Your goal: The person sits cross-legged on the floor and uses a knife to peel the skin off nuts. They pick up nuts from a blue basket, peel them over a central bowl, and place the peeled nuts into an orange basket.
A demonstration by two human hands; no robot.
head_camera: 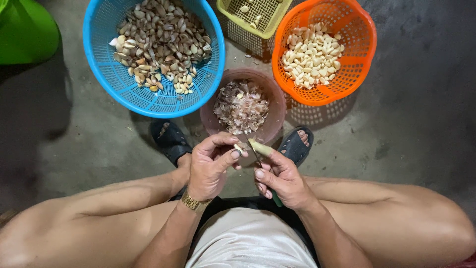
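Head view: left hand [210,166] pinches a garlic clove [240,148] at its fingertips, just left of the knife [259,150] gripped in the right hand [282,177]; blade points far-left, touching the clove above the peel bowl [277,106].

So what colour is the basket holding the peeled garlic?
Orange basket, clearest in the head view.
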